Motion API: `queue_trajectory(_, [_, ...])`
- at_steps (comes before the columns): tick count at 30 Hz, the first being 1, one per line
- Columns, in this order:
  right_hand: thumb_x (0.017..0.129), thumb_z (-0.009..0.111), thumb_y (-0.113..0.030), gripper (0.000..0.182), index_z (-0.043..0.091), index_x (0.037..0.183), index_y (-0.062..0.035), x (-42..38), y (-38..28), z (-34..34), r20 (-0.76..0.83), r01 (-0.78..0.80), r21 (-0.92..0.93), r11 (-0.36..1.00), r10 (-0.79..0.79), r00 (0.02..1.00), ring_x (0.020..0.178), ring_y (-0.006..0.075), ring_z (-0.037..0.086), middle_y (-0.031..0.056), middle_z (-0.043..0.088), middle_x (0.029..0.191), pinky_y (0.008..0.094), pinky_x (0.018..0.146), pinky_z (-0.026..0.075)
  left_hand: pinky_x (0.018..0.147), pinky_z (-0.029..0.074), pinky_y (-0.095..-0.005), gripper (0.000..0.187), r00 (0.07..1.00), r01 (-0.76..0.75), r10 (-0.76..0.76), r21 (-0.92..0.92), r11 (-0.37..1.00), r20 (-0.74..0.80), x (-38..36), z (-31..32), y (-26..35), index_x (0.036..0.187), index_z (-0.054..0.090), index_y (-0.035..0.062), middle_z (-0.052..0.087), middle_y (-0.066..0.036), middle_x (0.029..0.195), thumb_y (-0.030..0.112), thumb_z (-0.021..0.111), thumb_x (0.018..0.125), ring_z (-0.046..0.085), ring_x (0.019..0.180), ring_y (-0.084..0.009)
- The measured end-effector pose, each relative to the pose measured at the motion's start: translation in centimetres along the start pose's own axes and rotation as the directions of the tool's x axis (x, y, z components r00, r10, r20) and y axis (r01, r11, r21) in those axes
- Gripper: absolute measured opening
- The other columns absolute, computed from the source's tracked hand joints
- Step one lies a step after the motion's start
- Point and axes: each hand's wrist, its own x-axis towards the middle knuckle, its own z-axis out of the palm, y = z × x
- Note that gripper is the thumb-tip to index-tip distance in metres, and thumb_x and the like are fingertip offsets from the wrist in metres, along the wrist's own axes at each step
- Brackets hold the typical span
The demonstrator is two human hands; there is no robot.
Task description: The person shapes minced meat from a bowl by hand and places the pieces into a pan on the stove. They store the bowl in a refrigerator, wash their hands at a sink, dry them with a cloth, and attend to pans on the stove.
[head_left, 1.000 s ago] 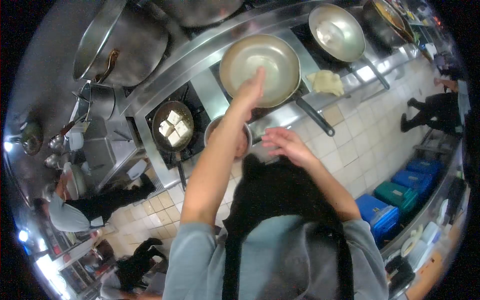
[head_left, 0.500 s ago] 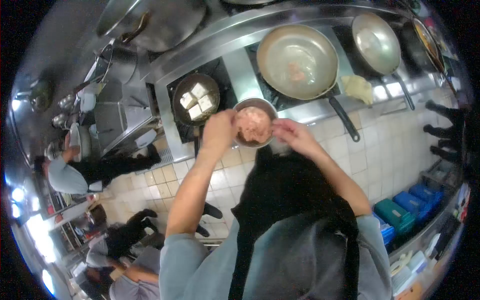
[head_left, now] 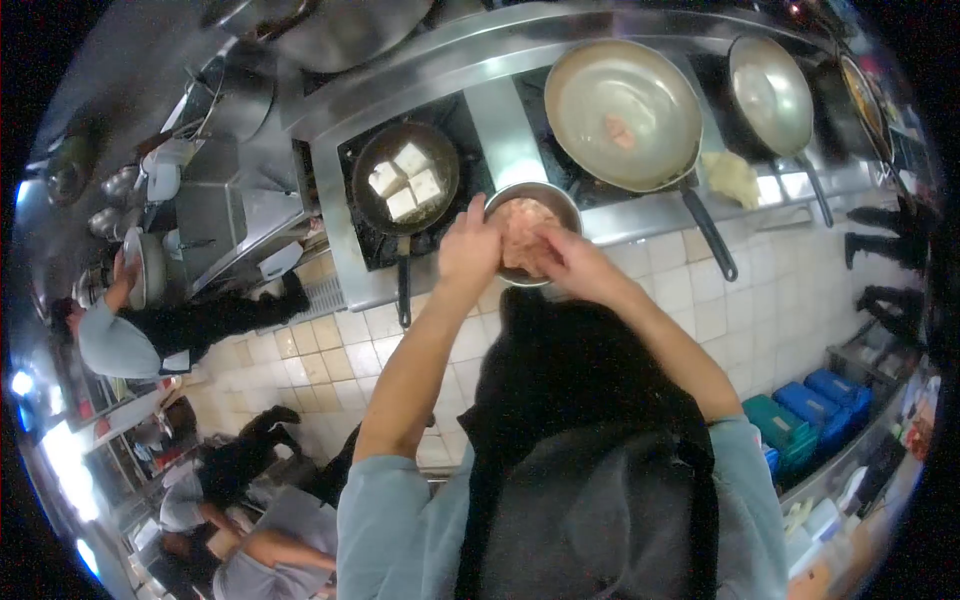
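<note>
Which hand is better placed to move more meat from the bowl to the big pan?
Likely the right hand: it's on the meat, and the big pan sits ahead on that side. The left hand is at the bowl rim, seemingly steadying it.

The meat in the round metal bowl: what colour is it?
The meat is pale pink (head view).

The bare left hand [head_left: 470, 247] covers part of the left rim of the round silver metal bowl [head_left: 570, 208], and the bare right hand's [head_left: 580, 264] fingertips are lost against pale pink minced meat [head_left: 524, 225], their grip unclear. The top edge cuts off a big grey metal pot [head_left: 350, 35], the bottom edge a person in a grey shirt [head_left: 282, 545], and the far-right dark round pan's [head_left: 879, 132] contents are too blurred to name.
</note>
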Motion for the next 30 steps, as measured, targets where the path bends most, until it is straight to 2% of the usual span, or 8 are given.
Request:
queue_trajectory(2, [0.090,0.067,-0.018,0.038,0.056,0.123,-0.0013,-0.2,0.2,0.0,-0.009,-0.003,-0.014,1.000,0.003,1.000,0.089,0.0292,0.066,0.0190,0.066,0.100,0.0386,0.080,0.053,0.069,0.057,-0.0377,0.014,0.972,-0.140,0.134,-0.018,0.990,-0.192,0.0,-1.1,0.1,0.094,0.065,0.0096,0.060,-0.012,0.106,0.011,0.061,0.080,0.065,0.085,-0.0271])
queue_trajectory(6, [0.090,0.065,-0.015,0.037,0.055,0.123,-0.0012,-0.1,-0.3,0.0,0.017,-0.037,0.014,0.999,0.036,0.999,0.089,0.0286,0.066,0.0189,0.065,0.100,0.0381,0.078,0.053,0.067,0.056,-0.0343,0.012,0.964,-0.235,0.240,0.060,0.970,-0.113,-0.4,-1.6,-0.5,0.089,0.065,0.0101,0.061,-0.010,0.098,0.012,0.062,0.078,0.063,0.082,-0.0238])
queue_trajectory(12, [0.090,0.067,-0.022,0.038,0.056,0.118,0.0012,-0.3,-2.0,-0.6,0.059,-0.116,0.077,0.990,0.112,0.992,0.097,0.0390,0.064,0.0248,0.064,0.106,0.0435,0.084,0.051,0.063,0.058,-0.0360,0.013,0.995,-0.098,0.098,0.103,0.990,0.006,-0.1,0.8,1.5,0.091,0.062,0.0069,0.064,-0.008,0.084,0.014,0.060,0.080,0.067,0.079,-0.0248])
queue_trajectory(17, [0.090,0.064,-0.021,0.042,0.054,0.125,0.0007,-1.3,0.4,-0.4,0.004,-0.144,-0.021,0.989,0.144,0.989,0.106,0.0410,0.062,0.0271,0.062,0.115,0.0437,0.091,0.050,0.065,0.056,-0.0364,0.015,0.981,0.142,-0.110,-0.197,0.970,0.162,1.6,0.2,1.7,0.090,0.063,0.0024,0.070,-0.013,0.083,0.010,0.068,0.078,0.070,0.077,-0.0260])
queue_trajectory(19, [0.090,0.064,-0.020,0.043,0.054,0.126,0.0005,-1.5,0.4,-0.9,-0.012,-0.175,-0.062,0.983,0.175,0.985,0.109,0.0415,0.061,0.0276,0.061,0.118,0.0439,0.093,0.050,0.061,0.054,-0.0332,0.022,0.932,0.361,-0.232,-0.765,0.534,0.278,2.4,-0.7,-0.1,0.094,0.065,0.0000,0.070,-0.011,0.077,0.009,0.074,0.076,0.068,0.070,-0.0196])
queue_trajectory(22, [0.091,0.063,-0.019,0.041,0.053,0.126,0.0011,-1.1,-0.8,-1.4,0.007,-0.193,-0.060,0.979,0.194,0.981,0.111,0.0430,0.060,0.0280,0.061,0.119,0.0451,0.093,0.049,0.063,0.054,-0.0250,0.017,0.813,0.483,-0.246,-0.847,-0.222,0.528,2.7,-2.1,-2.4,0.101,0.066,-0.0001,0.070,-0.008,0.088,0.006,0.070,0.085,0.065,0.074,-0.0137])
queue_trajectory(28, [0.094,0.061,-0.020,0.041,0.052,0.127,0.0024,-1.5,-1.3,-1.9,-0.035,-0.083,-0.010,0.996,0.083,0.996,0.105,0.0360,0.065,0.0259,0.063,0.116,0.0421,0.089,0.052,0.073,0.057,-0.0244,0.021,0.832,0.355,-0.148,-0.719,-0.597,0.534,1.3,-6.1,-1.4,0.110,0.064,-0.0009,0.069,-0.011,0.100,0.011,0.066,0.092,0.067,0.086,-0.0164])
queue_trajectory(30, [0.097,0.059,-0.021,0.040,0.052,0.130,0.0021,-1.3,-1.4,-1.8,-0.088,-0.140,0.264,0.954,0.168,0.982,0.103,0.0257,0.067,0.0186,0.065,0.116,0.0370,0.087,0.055,0.075,0.057,-0.0245,0.024,0.835,0.358,-0.156,-0.736,-0.574,0.528,0.7,-6.6,0.5,0.113,0.063,-0.0015,0.070,-0.011,0.101,0.010,0.066,0.092,0.067,0.088,-0.0157])
